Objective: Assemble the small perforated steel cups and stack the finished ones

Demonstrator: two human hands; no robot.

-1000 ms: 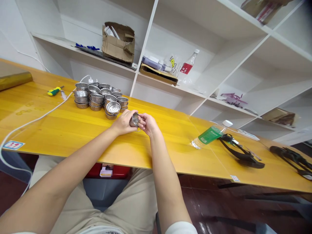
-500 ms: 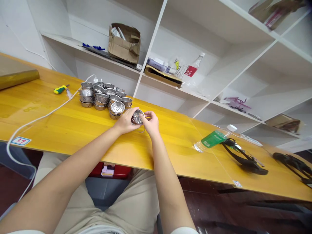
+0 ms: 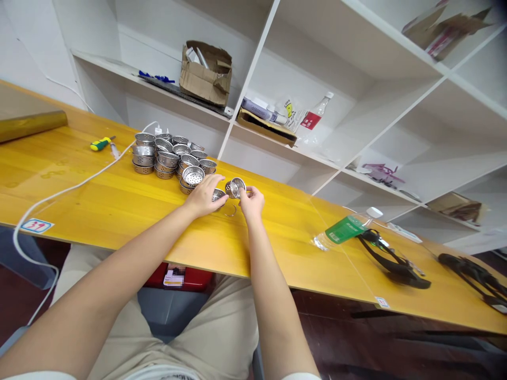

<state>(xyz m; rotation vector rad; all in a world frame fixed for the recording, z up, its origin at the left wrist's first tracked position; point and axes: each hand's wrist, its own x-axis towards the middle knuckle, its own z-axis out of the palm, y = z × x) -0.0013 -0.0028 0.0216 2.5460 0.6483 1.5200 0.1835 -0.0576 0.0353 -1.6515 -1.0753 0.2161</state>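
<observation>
Between the thumb and fingers of my right hand (image 3: 252,203), a small perforated metal strainer cup (image 3: 236,188) is raised and tilted, its mouth facing me. My left hand (image 3: 204,198) curves around a second strainer cup (image 3: 218,196), thumb at its near side and fingers over the far side; part of that cup is hidden by the hand. A thin curved metal wire (image 3: 231,213) shows just below the two cups. Left of my hands, many similar cups stand in close stacks, the nearest one (image 3: 193,176) tipped toward me.
A white cable (image 3: 79,186) crosses the table's left side, near a yellow-green screwdriver (image 3: 101,143). To the right lie a green-labelled bottle (image 3: 345,229) and a black strap (image 3: 392,264). White shelving (image 3: 273,79) rises behind, holding a cardboard box (image 3: 206,74).
My hands have moved apart. One strainer cup has shifted right and up with my right hand, and a second cup now shows at my left hand.
</observation>
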